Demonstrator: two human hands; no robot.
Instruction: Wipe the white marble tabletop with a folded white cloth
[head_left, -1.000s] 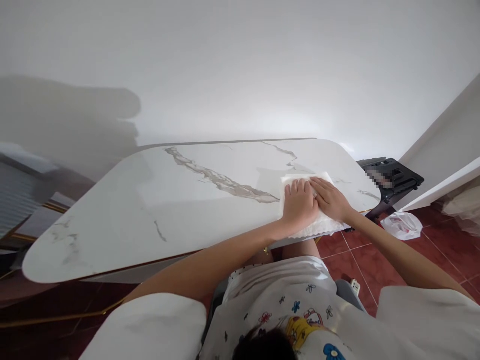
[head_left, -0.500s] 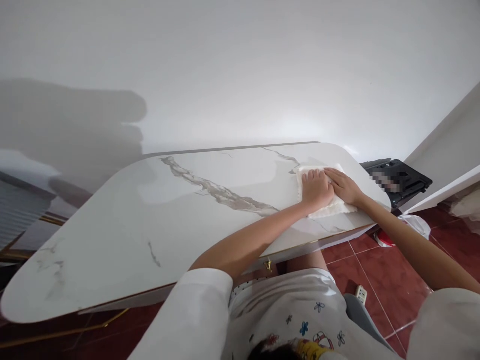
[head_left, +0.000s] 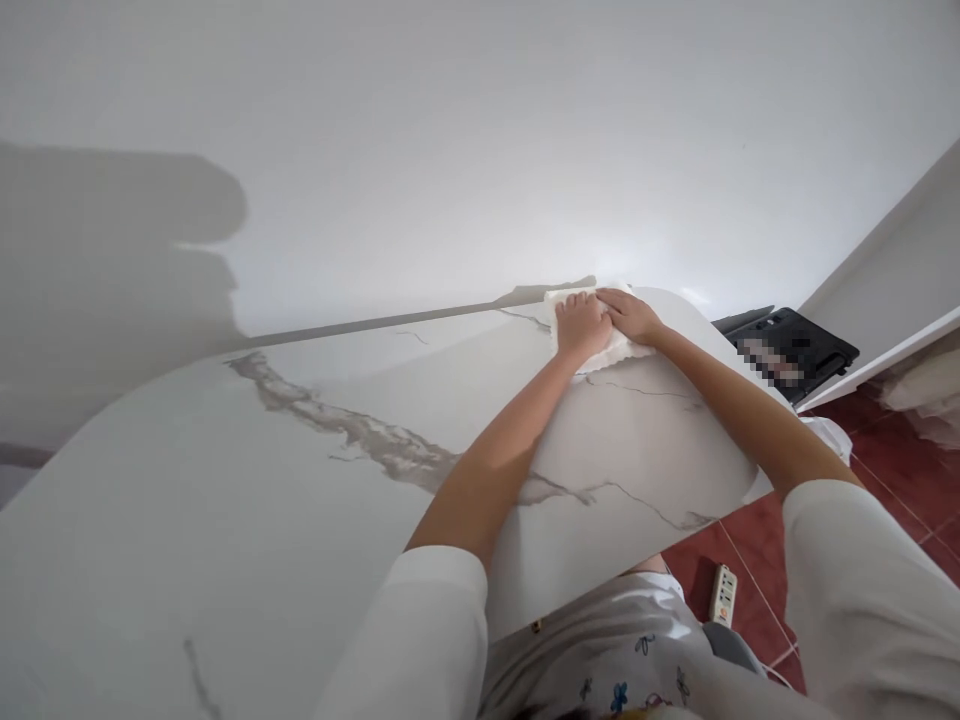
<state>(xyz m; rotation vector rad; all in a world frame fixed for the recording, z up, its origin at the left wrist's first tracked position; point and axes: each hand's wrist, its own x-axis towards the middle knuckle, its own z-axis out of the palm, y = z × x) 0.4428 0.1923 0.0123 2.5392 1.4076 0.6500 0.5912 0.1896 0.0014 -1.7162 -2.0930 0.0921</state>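
Note:
A white cloth [head_left: 616, 350] lies flat at the far right corner of a white marble-patterned table [head_left: 300, 480], close to the wall. My left hand [head_left: 581, 325] presses down on the cloth with fingers stretched flat. Beside it, my right hand [head_left: 628, 313] also lies flat on the cloth, fingers extended and touching the left hand. Both arms reach far across the tabletop. Most of the cloth is hidden under the two hands.
A white wall [head_left: 480, 150] runs right behind the table's far edge. A black object [head_left: 795, 350] stands past the right end of the table. A white power strip [head_left: 722, 595] lies on the red tiled floor [head_left: 885, 470] by my side.
Both hands have slid the cloth away from me, from the near edge across the table to its far edge by the wall. I have leaned forward over the table.

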